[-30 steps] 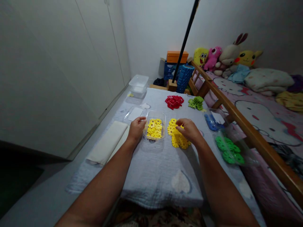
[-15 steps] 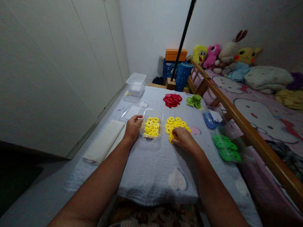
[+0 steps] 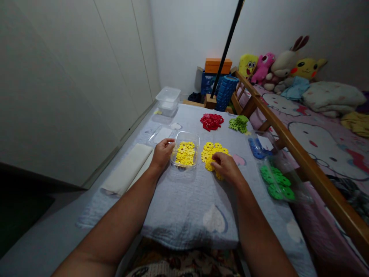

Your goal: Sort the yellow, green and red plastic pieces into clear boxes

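My left hand (image 3: pixel 162 153) grips the left rim of a clear plastic container (image 3: pixel 195 137) that holds several yellow flower-shaped pieces (image 3: pixel 185 153). Just right of it lies a loose pile of the same yellow pieces (image 3: pixel 210 151) on the pale blue quilt (image 3: pixel 184 200). My right hand (image 3: pixel 226 166) rests on the near side of that pile, fingers curled down over the pieces. What the fingers hold is hidden beneath them.
Red pieces (image 3: pixel 211 121) and light green pieces (image 3: pixel 239 124) lie in piles farther back. Clear bags hold blue pieces (image 3: pixel 256 149) and green pieces (image 3: pixel 278 184) at the right. A lidded clear box (image 3: pixel 168 99) stands at the back left. A wooden bed rail (image 3: pixel 300 157) runs along the right.
My right hand came down from the far side of the yellow pile onto its near side, and now sits there with fingers curled. My left hand has stayed on the container's rim.
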Demonstrator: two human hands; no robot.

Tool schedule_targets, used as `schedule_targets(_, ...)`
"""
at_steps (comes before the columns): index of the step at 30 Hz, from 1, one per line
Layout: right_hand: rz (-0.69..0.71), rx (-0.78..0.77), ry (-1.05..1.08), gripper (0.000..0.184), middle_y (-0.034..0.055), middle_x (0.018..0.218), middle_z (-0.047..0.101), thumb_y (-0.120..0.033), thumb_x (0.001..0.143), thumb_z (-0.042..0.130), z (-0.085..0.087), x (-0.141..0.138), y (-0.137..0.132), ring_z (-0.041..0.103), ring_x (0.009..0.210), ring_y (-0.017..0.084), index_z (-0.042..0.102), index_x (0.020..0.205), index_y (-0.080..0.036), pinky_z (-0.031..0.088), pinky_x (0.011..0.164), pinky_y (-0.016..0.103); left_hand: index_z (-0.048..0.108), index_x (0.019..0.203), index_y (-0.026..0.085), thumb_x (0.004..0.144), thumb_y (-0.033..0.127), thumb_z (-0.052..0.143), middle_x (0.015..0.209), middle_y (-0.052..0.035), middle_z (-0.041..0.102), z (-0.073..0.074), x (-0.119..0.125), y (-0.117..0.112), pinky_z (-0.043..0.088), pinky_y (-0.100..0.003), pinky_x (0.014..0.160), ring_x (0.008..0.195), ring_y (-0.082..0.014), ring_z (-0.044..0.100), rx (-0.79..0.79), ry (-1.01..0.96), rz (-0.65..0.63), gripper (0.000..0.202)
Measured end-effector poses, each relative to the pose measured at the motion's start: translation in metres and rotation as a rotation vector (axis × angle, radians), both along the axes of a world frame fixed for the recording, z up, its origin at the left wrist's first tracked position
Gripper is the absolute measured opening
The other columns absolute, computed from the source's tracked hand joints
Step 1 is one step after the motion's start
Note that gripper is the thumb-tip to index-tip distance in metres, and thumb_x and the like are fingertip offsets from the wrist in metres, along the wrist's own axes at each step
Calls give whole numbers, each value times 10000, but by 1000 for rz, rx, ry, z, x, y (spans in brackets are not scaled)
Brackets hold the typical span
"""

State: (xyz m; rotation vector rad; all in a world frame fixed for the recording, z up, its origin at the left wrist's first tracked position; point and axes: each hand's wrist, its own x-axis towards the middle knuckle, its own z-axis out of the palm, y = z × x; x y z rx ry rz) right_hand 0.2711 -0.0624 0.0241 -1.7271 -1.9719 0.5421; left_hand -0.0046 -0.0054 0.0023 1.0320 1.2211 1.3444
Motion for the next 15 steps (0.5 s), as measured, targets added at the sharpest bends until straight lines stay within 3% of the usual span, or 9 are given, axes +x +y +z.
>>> schedule_targets(4,-30,11,207,40,18,818,651,-226,746,663,7,5,-2,550,742,162,670,777,-202,420,701,282,691,954,149,649,407,725,669,28,630,-2,-1,1,398,-234,535,558,-115,518,6,9,-1,401)
schedule_targets(10,-33,-42,611,219,-22,702,592,-413,742,709,28,-9,1,523,652,143,651,791,-207,414,626,272,685,972,151,654,411,729,674,22,643,-7,-2,3,406,-236,539,564,-124,536,3,-7,-8,412)
schedule_targets(12,-19,1,648,218,-12,729,626,-416,756,707,33,-23,5,553,680,152,659,800,-208,437,658,282,684,976,153,654,415,729,671,22,646,-7,-2,3,409,-238,538,561,-125,539,-2,-12,-15,417)
schedule_targets(15,24,91,516,125,13,790,689,-335,813,670,35,-48,11,600,749,175,696,819,-213,463,749,317,681,964,155,648,420,737,670,18,654,-7,-1,3,414,-239,536,562,-129,548,-1,-21,-18,416)
